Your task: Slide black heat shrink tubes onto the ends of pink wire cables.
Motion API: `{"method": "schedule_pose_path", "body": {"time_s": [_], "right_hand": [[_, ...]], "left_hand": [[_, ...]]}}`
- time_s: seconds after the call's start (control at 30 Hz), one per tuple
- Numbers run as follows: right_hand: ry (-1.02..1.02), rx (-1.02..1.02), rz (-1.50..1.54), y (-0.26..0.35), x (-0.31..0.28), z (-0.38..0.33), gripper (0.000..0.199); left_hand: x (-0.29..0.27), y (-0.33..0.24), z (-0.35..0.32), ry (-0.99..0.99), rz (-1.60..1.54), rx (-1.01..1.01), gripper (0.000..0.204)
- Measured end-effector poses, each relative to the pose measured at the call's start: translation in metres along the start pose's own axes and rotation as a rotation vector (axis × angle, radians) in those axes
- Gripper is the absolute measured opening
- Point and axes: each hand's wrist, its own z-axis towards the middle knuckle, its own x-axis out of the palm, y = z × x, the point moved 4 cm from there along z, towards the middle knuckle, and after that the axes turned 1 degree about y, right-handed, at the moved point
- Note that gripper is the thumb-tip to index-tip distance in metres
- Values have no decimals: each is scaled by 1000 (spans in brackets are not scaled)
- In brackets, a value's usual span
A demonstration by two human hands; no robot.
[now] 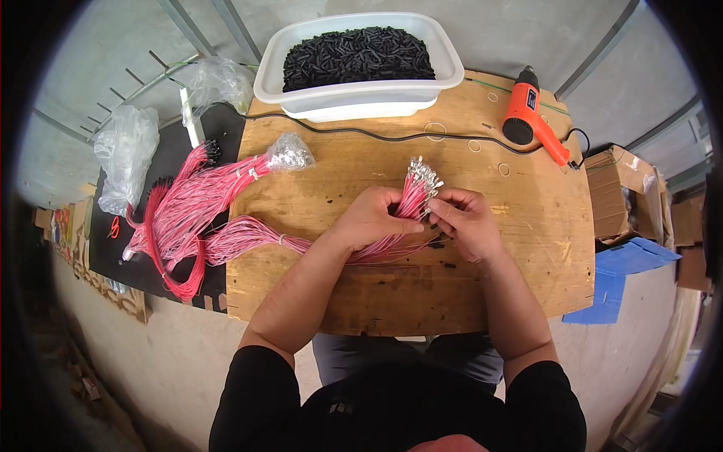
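My left hand (378, 220) is wrapped round a bundle of thin pink and red wires (413, 197), near its upper end. Silvery metal terminals (423, 175) fan out from the top of this bundle. Thumb and fingertips of my right hand (467, 218) are pinched together at the bundle's right edge, just below the terminals; what lies between them is too small to make out. From under my left hand the wires trail leftward across the wooden table (527, 264), tied with a pale band, to a larger heap of pink wires (188, 203).
A white tub (271, 75) of short black sleeves (358, 56) stands at the back. An orange heat gun (527, 113) lies back right, its black cord (361, 133) crossing the table. Rubber bands (504, 170) lie nearby. Clear plastic bags (128, 158) sit left; cardboard boxes (621, 188) stand right.
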Motion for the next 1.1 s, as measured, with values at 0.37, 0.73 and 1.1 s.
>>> {"method": "schedule_pose_path", "body": {"time_s": [0.37, 0.73, 1.1], "right_hand": [[18, 2, -78, 3, -4, -1, 9], [-85, 43, 702, -6, -42, 17, 25], [14, 63, 455, 6, -16, 7, 23]], "left_hand": [[-1, 2, -2, -77, -274, -39, 14], [-1, 3, 0, -101, -195, -5, 15], [-4, 2, -3, -112, -195, -4, 15]]}}
